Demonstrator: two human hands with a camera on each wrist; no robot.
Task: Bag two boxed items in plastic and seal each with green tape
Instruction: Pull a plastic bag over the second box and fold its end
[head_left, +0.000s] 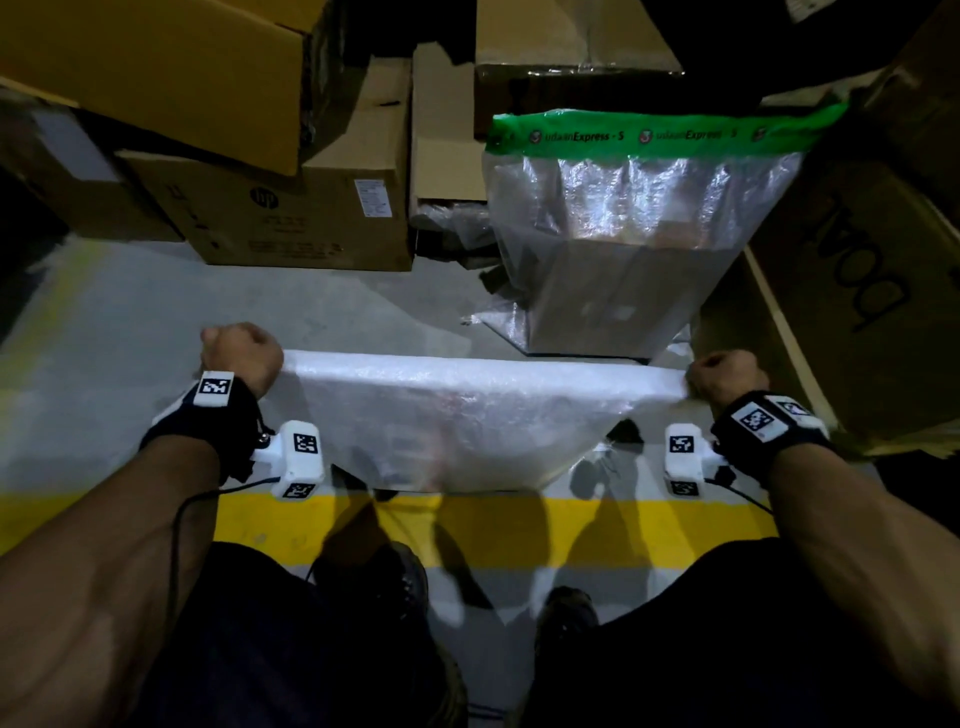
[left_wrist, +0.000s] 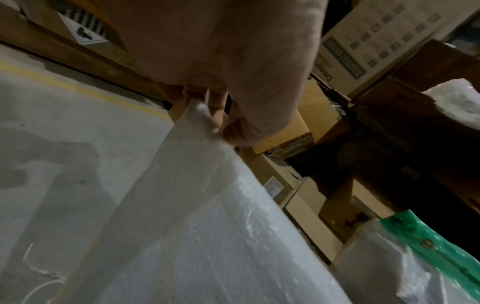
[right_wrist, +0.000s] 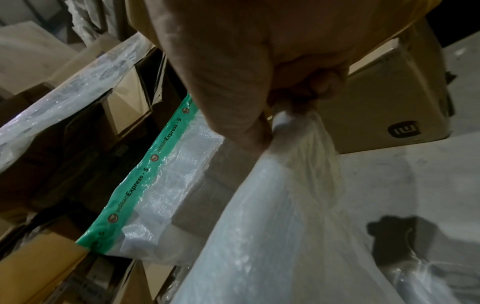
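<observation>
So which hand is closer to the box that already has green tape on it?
The right hand. It grips the plastic bag right beside the taped box; the left hand grips the far corner.

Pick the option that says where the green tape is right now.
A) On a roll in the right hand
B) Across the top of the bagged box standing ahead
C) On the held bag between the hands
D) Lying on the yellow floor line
B: the green tape runs across the top of the bagged box; the held bag shows none.
</observation>
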